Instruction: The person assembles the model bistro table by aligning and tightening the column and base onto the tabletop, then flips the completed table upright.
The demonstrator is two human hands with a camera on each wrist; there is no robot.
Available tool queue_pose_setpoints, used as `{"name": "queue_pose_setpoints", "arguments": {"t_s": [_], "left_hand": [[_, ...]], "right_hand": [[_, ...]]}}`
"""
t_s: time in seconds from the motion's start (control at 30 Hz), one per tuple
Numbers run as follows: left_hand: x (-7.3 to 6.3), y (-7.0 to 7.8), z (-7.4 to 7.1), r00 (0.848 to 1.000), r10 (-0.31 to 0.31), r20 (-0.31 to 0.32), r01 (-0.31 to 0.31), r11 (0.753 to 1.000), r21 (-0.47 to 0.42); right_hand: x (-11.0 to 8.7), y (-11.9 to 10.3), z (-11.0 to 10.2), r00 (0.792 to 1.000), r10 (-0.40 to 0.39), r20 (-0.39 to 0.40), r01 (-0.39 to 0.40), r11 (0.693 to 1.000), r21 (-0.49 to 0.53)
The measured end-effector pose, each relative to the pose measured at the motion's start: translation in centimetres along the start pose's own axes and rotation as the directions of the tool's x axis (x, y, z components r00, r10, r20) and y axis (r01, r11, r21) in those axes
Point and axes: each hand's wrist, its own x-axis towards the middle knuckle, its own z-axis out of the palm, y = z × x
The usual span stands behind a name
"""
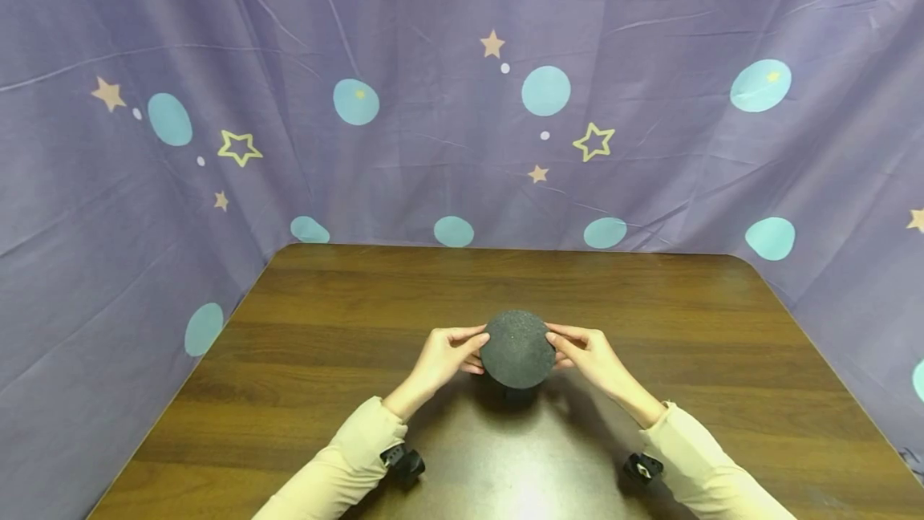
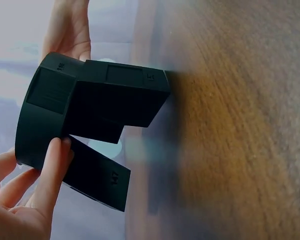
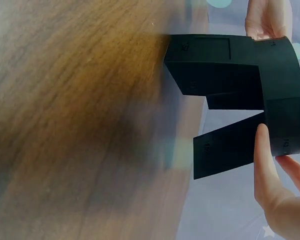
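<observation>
Both hands hold a small black stool-shaped piece [image 1: 516, 350] between them, its round, speckled top facing up. Block-like legs with raised digits point down from the rim of the piece [image 2: 45, 127] toward the tabletop. My left hand [image 1: 449, 355] pinches the left edge, thumb on the top and fingers below. On the opposite edge my right hand [image 1: 590, 355] pinches in the same way. One fingertip of the right hand [image 3: 282, 185] lies against a leg close under the rim. The legs are mostly hidden beneath the top in the head view.
The brown wood-grain table [image 1: 346, 295] spreads around the hands, with a bright glare near its front. A purple curtain [image 1: 447, 143] with stars and blue dots hangs behind and beside it. Black wrist cameras sit at both sleeves [image 1: 354, 440].
</observation>
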Motion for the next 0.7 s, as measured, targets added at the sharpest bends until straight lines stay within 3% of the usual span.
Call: {"name": "queue_pose_setpoints", "arguments": {"t_s": [0.33,0.7], "left_hand": [[0.3,-0.5,0.1,0.997,-0.071,-0.008,0.071,0.997,-0.036],[0.2,-1.2,0.1,0.995,-0.103,-0.013,0.103,0.994,-0.042]], "right_hand": [[0.3,0.6,0.1,0.999,0.030,-0.017,-0.029,0.999,0.042],[0.4,1.4,0.5,0.996,0.081,-0.047,-0.078,0.994,0.070]]}}
